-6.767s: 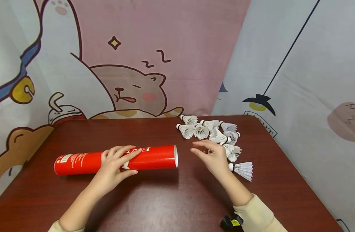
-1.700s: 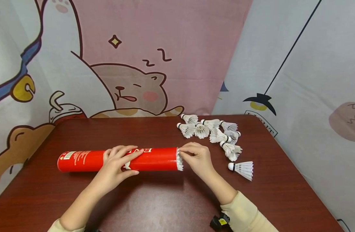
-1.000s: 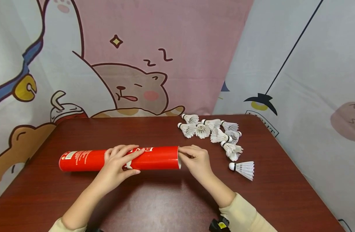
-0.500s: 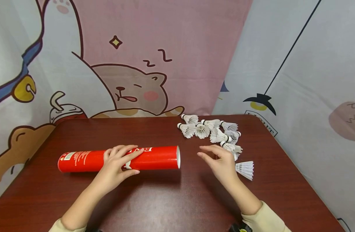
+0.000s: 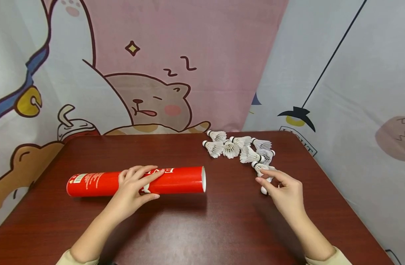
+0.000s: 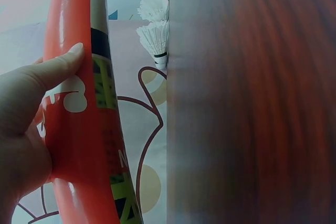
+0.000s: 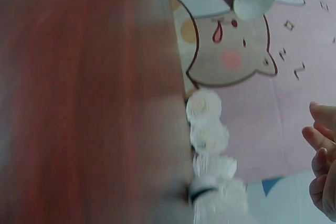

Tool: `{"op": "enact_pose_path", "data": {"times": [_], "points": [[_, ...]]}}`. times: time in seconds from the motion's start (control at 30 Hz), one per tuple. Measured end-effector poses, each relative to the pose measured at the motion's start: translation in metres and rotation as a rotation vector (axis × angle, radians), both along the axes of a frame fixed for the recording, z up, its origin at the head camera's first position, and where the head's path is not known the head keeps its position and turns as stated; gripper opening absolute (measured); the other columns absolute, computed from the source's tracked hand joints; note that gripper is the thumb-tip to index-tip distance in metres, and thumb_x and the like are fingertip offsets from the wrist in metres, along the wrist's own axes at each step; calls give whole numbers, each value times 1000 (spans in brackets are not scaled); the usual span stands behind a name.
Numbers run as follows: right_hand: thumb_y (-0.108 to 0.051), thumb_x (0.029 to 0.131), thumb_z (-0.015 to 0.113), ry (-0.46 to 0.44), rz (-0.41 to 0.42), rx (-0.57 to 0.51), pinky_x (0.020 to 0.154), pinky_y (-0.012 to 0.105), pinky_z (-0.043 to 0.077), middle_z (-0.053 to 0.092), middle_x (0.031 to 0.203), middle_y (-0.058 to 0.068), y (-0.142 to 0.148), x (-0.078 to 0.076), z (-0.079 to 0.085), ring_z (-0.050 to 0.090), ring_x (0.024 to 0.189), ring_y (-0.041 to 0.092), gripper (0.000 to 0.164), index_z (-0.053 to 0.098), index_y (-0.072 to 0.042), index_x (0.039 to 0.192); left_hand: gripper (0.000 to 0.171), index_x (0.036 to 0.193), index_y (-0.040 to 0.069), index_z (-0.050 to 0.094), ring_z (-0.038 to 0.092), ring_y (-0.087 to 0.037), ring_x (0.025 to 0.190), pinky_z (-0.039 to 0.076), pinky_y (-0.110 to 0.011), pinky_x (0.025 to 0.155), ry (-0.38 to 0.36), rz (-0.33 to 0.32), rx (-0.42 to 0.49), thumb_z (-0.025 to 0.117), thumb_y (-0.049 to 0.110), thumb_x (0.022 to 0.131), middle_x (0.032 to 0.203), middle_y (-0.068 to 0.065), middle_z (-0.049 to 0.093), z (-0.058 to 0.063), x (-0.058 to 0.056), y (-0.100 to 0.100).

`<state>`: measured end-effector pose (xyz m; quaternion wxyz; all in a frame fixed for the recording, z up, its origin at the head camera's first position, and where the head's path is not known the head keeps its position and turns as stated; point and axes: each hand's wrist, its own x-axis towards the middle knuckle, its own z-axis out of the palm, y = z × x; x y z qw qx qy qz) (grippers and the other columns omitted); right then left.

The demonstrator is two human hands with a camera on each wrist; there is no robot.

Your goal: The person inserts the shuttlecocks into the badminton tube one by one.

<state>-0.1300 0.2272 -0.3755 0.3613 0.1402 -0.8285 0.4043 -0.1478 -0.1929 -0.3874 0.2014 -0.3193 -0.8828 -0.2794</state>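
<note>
My left hand grips the red shuttlecock tube around its middle, fingers over the top and thumb on the near side. The tube lies sideways above the table, its open white mouth facing right. In the left wrist view, the thumb presses along the red wall. My right hand hovers at the right with thumb and forefinger apart, holding nothing. It hides most of the nearest shuttlecock, whose white cork shows below the fingertips. Another shuttlecock lies just behind the forefinger.
Several white feather shuttlecocks lie clustered at the back right of the dark brown table. A cartoon-printed cloth hangs right behind the table's back edge. The right wrist view shows the cluster along the table edge.
My right hand pushed a shuttlecock, skirt last, into the tube mouth, then drew its fingers out and moved right over the nearest shuttlecock. My left hand and the tube stayed nearly still.
</note>
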Motion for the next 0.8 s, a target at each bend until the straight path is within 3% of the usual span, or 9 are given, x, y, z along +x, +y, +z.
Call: {"op": "enact_pose_path", "data": {"times": [0.27,0.43,0.63,0.8], "points": [[-3,71,84,-158,-211,-23,40,18,32,63,62,0,45,15,-9,46,44,2,21,75,-9,89,77,134,27,59,38,-27,119,18,-55,90,3,-1,1,89,17,63,132,-4,52,0,0,0],[-11,74,83,-274,-311,-36,44,17,34,67,68,-10,65,21,-11,54,55,-2,20,76,-10,92,78,134,27,58,38,-27,119,18,-55,90,9,-3,0,89,17,63,132,-5,52,1,0,0],[-24,76,83,-366,-351,30,50,18,36,68,72,-16,81,24,-19,53,66,-7,18,77,-13,89,78,134,27,58,38,-27,118,18,-56,90,9,-5,0,89,17,63,132,-6,52,1,0,0],[-34,78,80,-444,-318,91,58,17,39,71,79,-5,87,24,-24,53,73,-10,23,77,-14,89,77,134,26,59,39,-28,118,18,-56,90,8,-5,-1,89,17,63,131,-8,53,1,0,0]]}}
